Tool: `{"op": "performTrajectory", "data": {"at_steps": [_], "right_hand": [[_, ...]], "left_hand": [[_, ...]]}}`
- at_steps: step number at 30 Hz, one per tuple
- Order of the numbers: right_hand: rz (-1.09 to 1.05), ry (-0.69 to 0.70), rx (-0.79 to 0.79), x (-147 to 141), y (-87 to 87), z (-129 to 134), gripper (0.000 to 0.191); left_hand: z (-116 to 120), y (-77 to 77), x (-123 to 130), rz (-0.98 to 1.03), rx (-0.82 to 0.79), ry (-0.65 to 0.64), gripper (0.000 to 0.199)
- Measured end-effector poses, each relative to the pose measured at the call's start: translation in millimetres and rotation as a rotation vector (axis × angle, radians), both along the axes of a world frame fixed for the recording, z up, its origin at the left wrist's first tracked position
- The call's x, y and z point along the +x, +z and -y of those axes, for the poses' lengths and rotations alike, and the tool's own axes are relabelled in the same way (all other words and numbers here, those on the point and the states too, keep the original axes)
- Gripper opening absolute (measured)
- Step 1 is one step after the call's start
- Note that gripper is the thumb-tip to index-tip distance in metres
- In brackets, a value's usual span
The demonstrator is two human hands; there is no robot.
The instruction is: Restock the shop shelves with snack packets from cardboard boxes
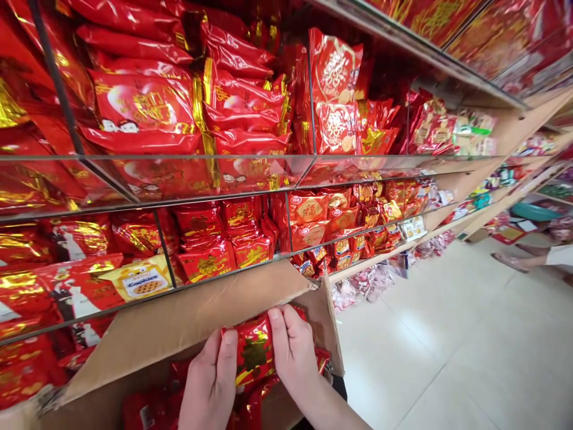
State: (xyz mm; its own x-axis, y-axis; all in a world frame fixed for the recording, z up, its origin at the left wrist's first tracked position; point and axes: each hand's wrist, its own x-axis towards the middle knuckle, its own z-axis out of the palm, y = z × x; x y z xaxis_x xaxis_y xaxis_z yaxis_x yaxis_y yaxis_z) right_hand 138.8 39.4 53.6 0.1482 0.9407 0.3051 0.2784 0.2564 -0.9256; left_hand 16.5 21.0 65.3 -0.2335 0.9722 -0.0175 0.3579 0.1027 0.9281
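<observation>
Between my hands is a small red packet (254, 349) with shiny gold print, its printed face turned up toward me. My left hand (209, 373) pinches its left end between thumb and fingers. On the opposite end, my right hand (290, 346) grips it the same way. Both hands are over an open cardboard box (201, 304) whose far flap leans against the shelf front. More red packets (152, 406) lie inside the box below my hands, partly hidden by them.
Shelves behind clear dividers hold stacked red packets (143, 107). Similar gold-printed red packets (208, 260) and a yellow cookie packet (138, 279) fill the lower shelf. Pale floor tiles (425, 346) stretch away at right, where another person's foot (510, 261) shows.
</observation>
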Motion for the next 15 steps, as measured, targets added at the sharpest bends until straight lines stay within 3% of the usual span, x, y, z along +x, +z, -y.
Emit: {"op": "performTrajectory", "data": {"at_steps": [4,10,15], "right_hand": [[0.047,-0.045,0.041,-1,4.7,2,0.027],[0.146,-0.032,0.118,-3,-5.1,13,0.023],[0.106,-0.05,0.142,-9,-6.6,20,0.024]], "left_hand": [[-1,5.3,0,-0.065,0.085,0.0,0.036],[5,4.0,-12,-0.241,0.276,-0.042,0.031],[14,6.7,-19,-0.297,0.344,0.06,0.034]]}}
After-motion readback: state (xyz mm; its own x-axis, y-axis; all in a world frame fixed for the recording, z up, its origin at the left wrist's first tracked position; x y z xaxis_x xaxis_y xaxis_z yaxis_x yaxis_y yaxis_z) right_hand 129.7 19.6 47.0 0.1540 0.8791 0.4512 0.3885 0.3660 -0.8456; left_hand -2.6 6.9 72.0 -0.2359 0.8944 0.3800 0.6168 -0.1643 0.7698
